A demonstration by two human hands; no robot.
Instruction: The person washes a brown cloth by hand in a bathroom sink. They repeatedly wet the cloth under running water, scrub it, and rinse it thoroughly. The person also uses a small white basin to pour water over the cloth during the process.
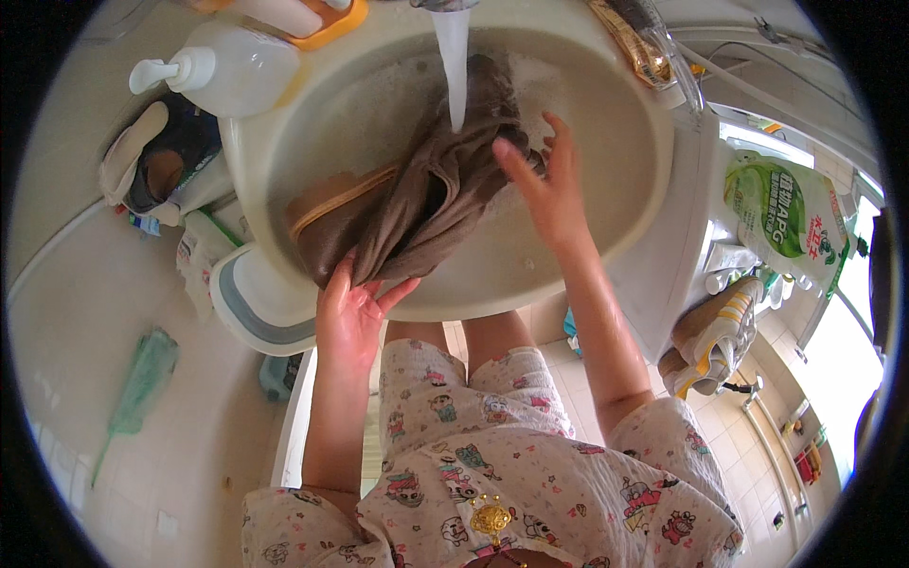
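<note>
A wet brown cloth [419,213] lies bunched in a cream washbasin [639,192], under water running from the faucet [443,4]. My left hand [351,312] is at the basin's near edge and grips the cloth's lower end, with the thumb on top of the fabric. Close to the cloth's right side is my right hand [550,177], its fingers spread and nothing held in it. At the cloth's left, a piece with a tan edge strip [341,202] lies flat. Cloudy water with some foam surrounds the fabric.
A white pump bottle [241,67] stands at the basin's upper left rim, with an orange-edged holder [334,28] beside it. A gold tube [635,42] lies at the upper right rim. Below left is a white and grey folding basin [248,305]. Sneakers [717,334] and a green-white pouch [781,213] are at right.
</note>
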